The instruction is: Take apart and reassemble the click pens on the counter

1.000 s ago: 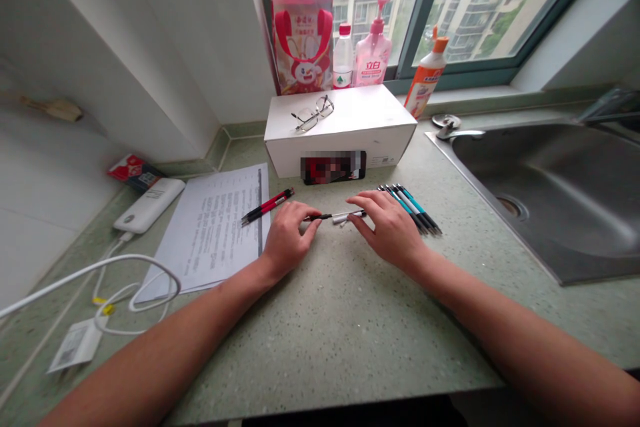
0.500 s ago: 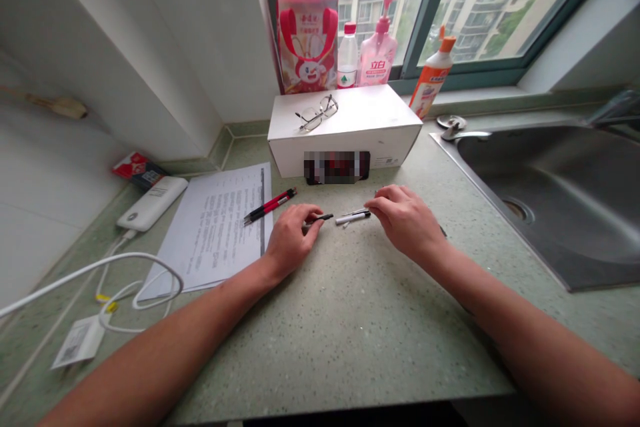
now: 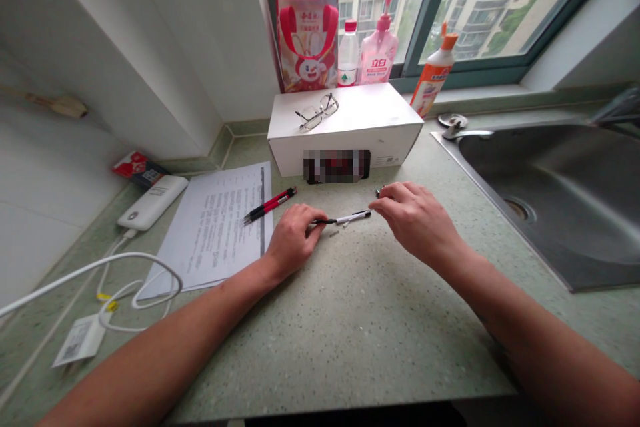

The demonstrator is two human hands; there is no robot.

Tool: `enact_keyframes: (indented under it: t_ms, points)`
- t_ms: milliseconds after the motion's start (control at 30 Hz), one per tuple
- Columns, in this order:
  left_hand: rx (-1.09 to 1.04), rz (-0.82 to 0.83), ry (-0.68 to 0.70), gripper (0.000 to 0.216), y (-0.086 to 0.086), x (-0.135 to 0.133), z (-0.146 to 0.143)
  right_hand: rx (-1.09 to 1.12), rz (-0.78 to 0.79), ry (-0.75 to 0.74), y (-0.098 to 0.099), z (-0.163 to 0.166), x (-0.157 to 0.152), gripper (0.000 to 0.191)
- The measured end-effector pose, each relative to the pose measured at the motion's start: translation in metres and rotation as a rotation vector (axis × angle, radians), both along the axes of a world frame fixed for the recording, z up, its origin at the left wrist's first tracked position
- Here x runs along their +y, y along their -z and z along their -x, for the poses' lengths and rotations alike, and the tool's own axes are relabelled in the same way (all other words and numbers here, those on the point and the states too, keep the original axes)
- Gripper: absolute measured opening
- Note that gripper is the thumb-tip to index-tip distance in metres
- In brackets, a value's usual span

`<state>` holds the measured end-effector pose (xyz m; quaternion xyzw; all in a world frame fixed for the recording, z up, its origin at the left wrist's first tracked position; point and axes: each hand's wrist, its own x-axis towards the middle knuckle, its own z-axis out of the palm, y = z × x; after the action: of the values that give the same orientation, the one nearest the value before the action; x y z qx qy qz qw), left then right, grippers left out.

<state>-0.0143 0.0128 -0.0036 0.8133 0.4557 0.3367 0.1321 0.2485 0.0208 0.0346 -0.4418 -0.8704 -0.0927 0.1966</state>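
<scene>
Black pen part (image 3: 326, 221) has shifted toward 3 o'clock over the last half second; its tip now meets, or visually overlaps, the near end of the white pen barrel (image 3: 353, 217), contact not certain. Small grey piece (image 3: 334, 233) newly visible on the counter (image 3: 320, 340), at the barrel's 8 o'clock. Right hand (image 3: 417, 220) has edged slightly toward 3 o'clock. Hard to make out: a pale fragment (image 3: 345, 224) just under the barrel, too small to identify. Row of pens (image 3: 379, 192) seen a second ago at 2 to 3 o'clock from the barrel now almost wholly behind the right hand, one end poking out. Phone (image 3: 337, 167) at 12 o'clock, leaning on the white box (image 3: 345, 127), its display pixelated. Sink (image 3: 525, 200) at 3 o'clock, cut by frame edge; both forearms also run out of frame. Left hand (image 3: 297, 235), 9 o'clock of the barrel: narrow pinch, thumb and forefinger on the black pen part. Right hand at 3 o'clock: thumb and forefinger tips close together by the barrel's dark end; cannot tell whether anything sits between them.
</scene>
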Motion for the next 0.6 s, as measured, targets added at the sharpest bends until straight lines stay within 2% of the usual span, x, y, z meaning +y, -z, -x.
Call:
enact_keyframes:
  t_ms: [200,367,467,600]
  points:
    - [-0.034,0.017,-0.085,0.006,0.0,0.0,0.0,0.069,0.227,-0.147,0.016,0.012,-0.003,0.016]
    - [-0.044,-0.011,-0.065,0.006,0.001,0.001,0.001,0.011,0.306,-0.144,0.022,0.019,-0.007,0.005]
    - [-0.105,-0.059,-0.007,0.005,0.001,0.0,0.001,0.092,0.282,-0.131,0.02,0.022,-0.01,0.012]
    - [-0.19,-0.09,0.185,0.006,-0.001,-0.003,0.0,0.221,0.264,-0.164,0.02,0.031,-0.017,0.027]
